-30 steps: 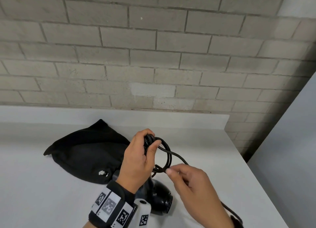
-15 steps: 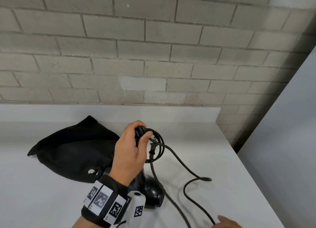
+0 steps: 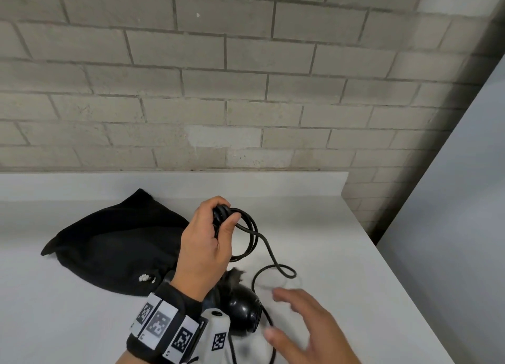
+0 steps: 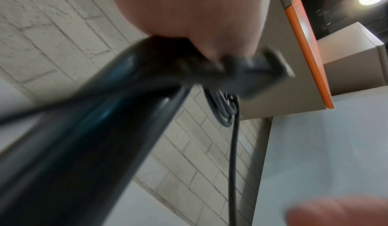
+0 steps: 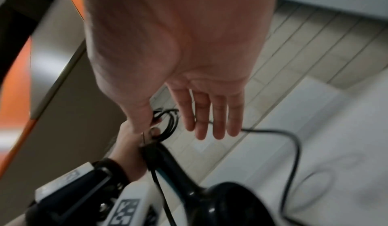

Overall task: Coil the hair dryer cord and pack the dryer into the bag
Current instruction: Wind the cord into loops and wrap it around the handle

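Observation:
The black hair dryer (image 3: 240,311) stands head-down on the white counter (image 3: 341,254). My left hand (image 3: 220,218) grips the top of its handle (image 4: 94,130) together with a few loops of black cord (image 3: 247,235). The rest of the cord (image 3: 276,270) trails down in a loose bend on the counter. Lower right, my right hand (image 3: 284,314) hovers just above the counter with fingers (image 5: 210,118) straight and spread, holding nothing. It is blurred. The black cloth bag (image 3: 117,243) lies flat to the left, behind my left hand.
A grey brick wall (image 3: 246,90) rises behind the counter's raised back edge (image 3: 191,183). The counter ends at its right edge (image 3: 396,281), beside a pale panel (image 3: 464,227). Bare counter lies in front of the bag.
A second ago my right hand pinched the cord near the coil. It let go and dropped low, and is now back in view, open. The slack cord now lies looped on the counter.

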{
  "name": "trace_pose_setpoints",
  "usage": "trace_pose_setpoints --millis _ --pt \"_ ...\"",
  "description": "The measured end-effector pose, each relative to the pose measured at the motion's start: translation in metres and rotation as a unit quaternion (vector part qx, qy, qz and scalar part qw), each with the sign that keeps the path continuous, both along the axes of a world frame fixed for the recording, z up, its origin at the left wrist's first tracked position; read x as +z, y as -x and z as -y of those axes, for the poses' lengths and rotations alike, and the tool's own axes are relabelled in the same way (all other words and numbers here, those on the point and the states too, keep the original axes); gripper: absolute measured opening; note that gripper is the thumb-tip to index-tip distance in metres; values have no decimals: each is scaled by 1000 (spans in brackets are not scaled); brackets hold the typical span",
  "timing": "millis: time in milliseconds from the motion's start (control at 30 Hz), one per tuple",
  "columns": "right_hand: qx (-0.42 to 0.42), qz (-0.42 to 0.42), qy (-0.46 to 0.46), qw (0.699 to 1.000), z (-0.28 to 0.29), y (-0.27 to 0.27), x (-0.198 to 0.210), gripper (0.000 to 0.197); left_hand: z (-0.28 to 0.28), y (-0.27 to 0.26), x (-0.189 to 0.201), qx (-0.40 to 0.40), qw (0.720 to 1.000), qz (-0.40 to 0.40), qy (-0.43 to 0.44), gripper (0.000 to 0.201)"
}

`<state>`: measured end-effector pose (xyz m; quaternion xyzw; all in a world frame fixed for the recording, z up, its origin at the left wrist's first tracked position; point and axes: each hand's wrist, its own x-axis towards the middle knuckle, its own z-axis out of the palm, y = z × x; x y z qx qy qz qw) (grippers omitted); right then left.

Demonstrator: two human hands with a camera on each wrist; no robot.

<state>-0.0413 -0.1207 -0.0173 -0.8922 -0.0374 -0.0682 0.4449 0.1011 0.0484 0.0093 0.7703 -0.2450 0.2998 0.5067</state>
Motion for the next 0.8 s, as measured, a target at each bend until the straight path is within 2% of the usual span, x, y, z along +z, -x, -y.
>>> trace_pose_setpoints --millis 33,133,233,300,367,433,467,533,567,700,800 --pt "6 0 10 1000 -16 -6 0 59 0 0 0 -2 1000 1 2 26" --pt "9 -3 -41 999 -43 -29 -1 52 -2 2 0 -2 1000 1 1 24" --pt "26 31 -61 997 -62 -38 -2 25 -4 4 0 -3 1000 -4 3 27" --pt "-75 124 -59 988 -62 -41 -6 10 -5 6 0 -4 1000 -10 8 28" --pt "-169 218 -37 960 -51 -43 -6 14 -6 6 0 -7 1000 -15 10 28" --pt "-192 240 14 952 -38 -45 -4 31 -6 6 0 -9 1000 -15 9 28" --pt "-174 207 20 963 -33 -47 0 34 -6 6 -1 -9 1000 -15 8 28" --pt "-96 109 -30 989 -26 -50 6 30 -5 4 -1 -8 1000 -10 4 28" --pt "-68 100 -31 992 -23 -51 8 26 -4 4 -1 -8 1000 -5 1 28" --pt "-64 192 91 975 -21 -50 33 10 -3 2 -1 -6 1000 6 -14 25" --pt "-40 272 202 940 -16 -54 59 23 -4 3 0 -24 999 10 -20 21"
